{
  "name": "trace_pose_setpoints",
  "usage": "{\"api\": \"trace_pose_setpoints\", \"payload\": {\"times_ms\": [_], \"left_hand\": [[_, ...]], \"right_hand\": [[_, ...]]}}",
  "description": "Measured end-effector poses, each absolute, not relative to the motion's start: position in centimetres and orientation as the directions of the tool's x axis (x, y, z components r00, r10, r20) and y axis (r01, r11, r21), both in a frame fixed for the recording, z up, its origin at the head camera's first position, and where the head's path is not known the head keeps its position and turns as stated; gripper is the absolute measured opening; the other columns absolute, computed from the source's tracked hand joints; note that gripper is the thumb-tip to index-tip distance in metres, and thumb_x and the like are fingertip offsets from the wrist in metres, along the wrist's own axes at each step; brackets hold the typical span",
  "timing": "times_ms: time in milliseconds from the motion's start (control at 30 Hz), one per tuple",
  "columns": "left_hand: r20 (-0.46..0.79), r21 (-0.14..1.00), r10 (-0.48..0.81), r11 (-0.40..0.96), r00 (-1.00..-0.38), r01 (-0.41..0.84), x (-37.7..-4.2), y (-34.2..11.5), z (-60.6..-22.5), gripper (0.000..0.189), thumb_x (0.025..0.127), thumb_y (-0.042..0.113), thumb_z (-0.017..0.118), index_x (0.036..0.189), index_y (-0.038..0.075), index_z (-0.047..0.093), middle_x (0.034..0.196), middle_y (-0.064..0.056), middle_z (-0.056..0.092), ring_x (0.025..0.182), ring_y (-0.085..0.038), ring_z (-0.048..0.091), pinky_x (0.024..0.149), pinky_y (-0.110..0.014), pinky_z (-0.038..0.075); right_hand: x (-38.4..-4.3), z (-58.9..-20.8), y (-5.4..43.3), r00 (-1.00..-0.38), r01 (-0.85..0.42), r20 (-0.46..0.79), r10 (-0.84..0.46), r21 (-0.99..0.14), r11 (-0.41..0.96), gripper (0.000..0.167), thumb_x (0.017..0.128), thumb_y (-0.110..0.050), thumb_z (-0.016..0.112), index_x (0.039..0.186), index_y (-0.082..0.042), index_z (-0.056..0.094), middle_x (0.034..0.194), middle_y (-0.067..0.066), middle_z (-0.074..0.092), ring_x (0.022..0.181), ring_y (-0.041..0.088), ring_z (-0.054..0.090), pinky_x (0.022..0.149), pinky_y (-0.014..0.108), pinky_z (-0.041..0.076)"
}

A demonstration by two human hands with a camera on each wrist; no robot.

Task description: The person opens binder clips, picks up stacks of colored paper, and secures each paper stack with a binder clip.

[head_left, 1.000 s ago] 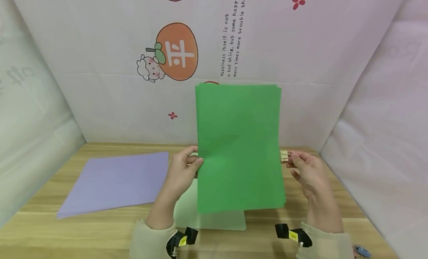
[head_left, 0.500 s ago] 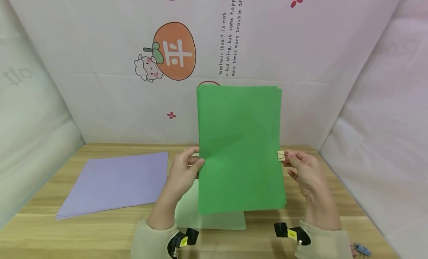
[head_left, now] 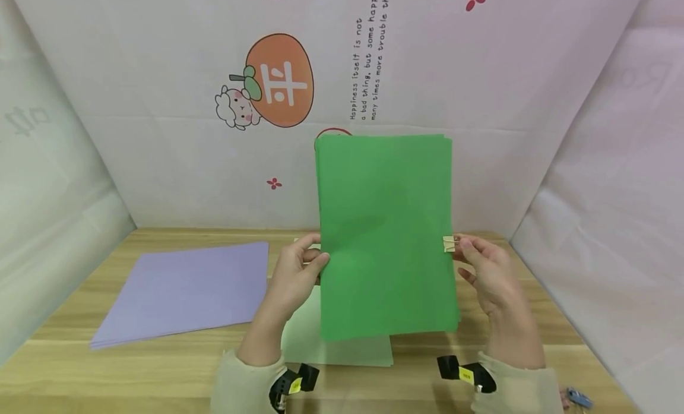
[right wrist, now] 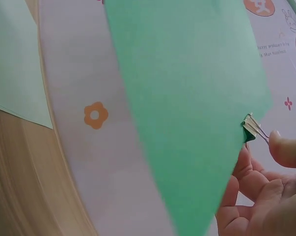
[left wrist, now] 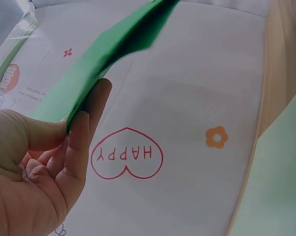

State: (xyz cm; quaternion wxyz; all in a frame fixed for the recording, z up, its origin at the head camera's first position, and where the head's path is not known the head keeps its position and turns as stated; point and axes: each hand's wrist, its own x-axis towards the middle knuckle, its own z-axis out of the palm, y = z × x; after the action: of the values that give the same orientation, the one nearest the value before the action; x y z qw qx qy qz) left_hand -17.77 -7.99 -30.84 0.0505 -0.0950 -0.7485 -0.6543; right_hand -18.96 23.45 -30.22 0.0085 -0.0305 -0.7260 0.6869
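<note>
A stack of green paper sheets (head_left: pixel 385 236) stands upright above the table, its edges slightly uneven. My left hand (head_left: pixel 294 277) pinches the stack's left edge between thumb and fingers; the left wrist view shows the thumb on one face of the green paper (left wrist: pixel 84 78) and fingers behind. On the right edge sits a pale gold binder clip (head_left: pixel 449 244). My right hand (head_left: pixel 488 271) holds this clip by its wire handles, thumb in front. In the right wrist view the binder clip (right wrist: pixel 249 128) straddles the paper's edge.
Purple sheets (head_left: pixel 187 292) lie stacked on the left of the wooden table (head_left: pixel 160 372). Pale green sheets (head_left: pixel 342 351) lie under the raised stack. A small blue object (head_left: pixel 579 397) is at the front right. White printed cloth (head_left: pixel 176 164) encloses the back and sides.
The binder clip has moved left from beside the green stack onto its right edge, my right hand shifting with it. The stack has moved very slightly right.
</note>
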Motion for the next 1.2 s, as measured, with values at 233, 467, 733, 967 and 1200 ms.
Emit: {"api": "trace_pose_setpoints", "payload": {"times_ms": [233,467,733,967,1200], "left_hand": [[0.212,0.970,0.110,0.095,-0.971,0.223,-17.6,-7.6,-30.9,0.024,0.097,-0.004,0.056,0.120,-0.001,0.062,0.087,-0.019,0.072,0.065,-0.012,0.064,0.066,-0.030,0.058],[0.215,0.968,0.110,0.110,-0.970,0.227,-17.8,-6.8,-31.5,0.026,0.097,-0.003,0.057,0.123,-0.002,0.060,0.080,-0.012,0.069,0.064,-0.011,0.060,0.066,-0.030,0.057],[0.223,0.964,0.116,0.122,-0.968,0.237,-18.1,-5.5,-31.8,0.032,0.096,-0.003,0.058,0.128,-0.004,0.057,0.080,-0.011,0.068,0.066,-0.011,0.062,0.067,-0.032,0.059],[0.224,0.969,0.167,0.067,-0.960,0.238,-18.7,-4.5,-32.3,0.024,0.097,-0.003,0.057,0.120,-0.002,0.061,0.079,-0.013,0.068,0.067,-0.010,0.062,0.066,-0.032,0.059],[0.234,0.966,0.209,0.059,-0.950,0.251,-19.4,-3.2,-32.9,0.021,0.097,-0.003,0.057,0.118,-0.001,0.060,0.065,-0.001,0.054,0.064,-0.010,0.056,0.064,-0.030,0.057]], "right_hand": [[-18.4,-29.7,23.8,-0.996,0.039,-0.042,0.079,-0.998,-0.044,0.021,0.101,-0.041,0.052,0.114,-0.032,0.065,0.098,-0.018,0.057,0.105,0.006,0.051,0.096,0.032,0.034],[-18.1,-29.7,24.6,-0.997,0.025,-0.025,0.072,-1.000,-0.002,0.041,0.101,-0.044,0.050,0.135,-0.022,0.055,0.103,-0.017,0.055,0.106,0.006,0.051,0.096,0.030,0.036],[-17.7,-29.8,26.0,-0.997,-0.011,0.007,0.073,-0.998,-0.059,0.019,0.100,-0.040,0.053,0.114,-0.033,0.065,0.093,-0.019,0.064,0.096,0.002,0.057,0.089,0.025,0.041],[-17.7,-30.1,27.0,-0.996,-0.044,0.033,0.079,-0.989,-0.138,0.016,0.099,-0.037,0.055,0.106,-0.034,0.069,0.093,-0.016,0.067,0.091,0.002,0.060,0.082,0.022,0.044],[-17.6,-30.2,28.0,-0.992,-0.067,0.043,0.121,-0.978,-0.200,0.017,0.097,-0.036,0.059,0.108,-0.031,0.071,0.094,-0.015,0.069,0.089,0.002,0.061,0.079,0.021,0.044]]}}
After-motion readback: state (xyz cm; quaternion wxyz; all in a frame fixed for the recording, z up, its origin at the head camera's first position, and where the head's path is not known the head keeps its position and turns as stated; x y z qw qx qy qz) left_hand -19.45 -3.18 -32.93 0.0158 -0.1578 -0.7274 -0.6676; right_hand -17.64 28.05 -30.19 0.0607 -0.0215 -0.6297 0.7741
